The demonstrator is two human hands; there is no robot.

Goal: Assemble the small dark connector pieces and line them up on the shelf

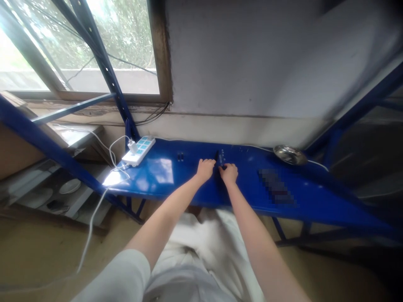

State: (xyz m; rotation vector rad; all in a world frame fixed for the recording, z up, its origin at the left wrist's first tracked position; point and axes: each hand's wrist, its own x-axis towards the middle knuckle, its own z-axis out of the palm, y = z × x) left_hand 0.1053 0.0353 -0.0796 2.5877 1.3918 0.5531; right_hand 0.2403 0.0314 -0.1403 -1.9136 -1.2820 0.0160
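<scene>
At the centre of the frame, two bare hands meet over a glossy, smooth blue surface (201, 149); the left hand (206, 169) has its fingers curled beside a slim dark piece (216, 156), and whether it grips this or only touches it I cannot tell; the right hand (228, 173) bends its fingers down just below some small, clear, shiny pieces (222, 157), its grasp likewise too small to make out.

The slim dark piece lies in the gap above the hands, narrow and straight-looking, its long axis running nearly up and down the frame, the far end towards the wall (245, 75); the clear pieces form a loose cluster along the same direction, just right of it; left of the hands sit two small dark pieces (180, 157), side by side, both upright in the frame.

At centre left lies a white, oblong power strip (139, 151), slanting towards upper right; at centre right rests a round, shiny metal dish (289, 154).
</scene>
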